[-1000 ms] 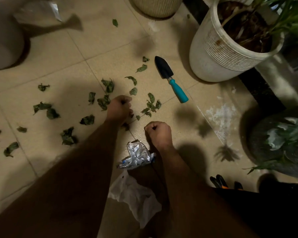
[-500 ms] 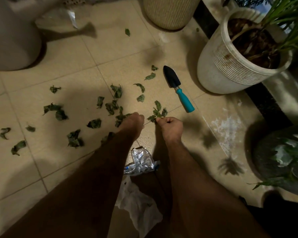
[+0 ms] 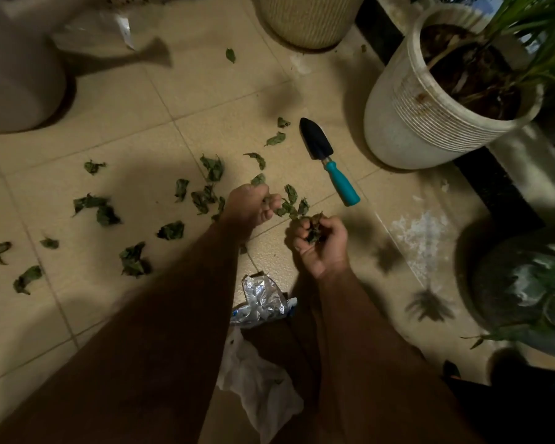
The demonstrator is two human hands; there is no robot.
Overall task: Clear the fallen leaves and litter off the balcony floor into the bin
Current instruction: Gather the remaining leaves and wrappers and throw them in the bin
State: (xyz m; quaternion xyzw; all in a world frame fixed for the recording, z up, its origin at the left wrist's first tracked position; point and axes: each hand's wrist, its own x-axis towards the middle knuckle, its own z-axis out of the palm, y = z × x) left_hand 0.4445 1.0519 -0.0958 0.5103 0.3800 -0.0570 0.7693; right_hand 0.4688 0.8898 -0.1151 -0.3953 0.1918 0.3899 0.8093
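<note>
Near the middle of the frame, the right hand [image 3: 322, 243] is curled palm-up around a small wad of leaves, and the left hand [image 3: 253, 206], just to its left, is closed with a leaf pinched in its fingers. Scattered leaves [image 3: 132, 259] lie across the tiled floor [image 3: 116, 129], mostly left of centre, with a small cluster [image 3: 290, 205] between the two hands. Crumpled foil litter [image 3: 261, 302] and a white plastic bag [image 3: 263, 392] sit lower centre, between the forearms.

The leaves are curled and have no shared direction. The risk, as I judge it, is overfilling: both fists are loosely packed, so reaching for more could spill what is held. The trowel [image 3: 329, 160], its long axis running from upper left to lower right with the blade toward the top, lies close enough to be knocked. Which container serves as the bin I cannot tell.
</note>
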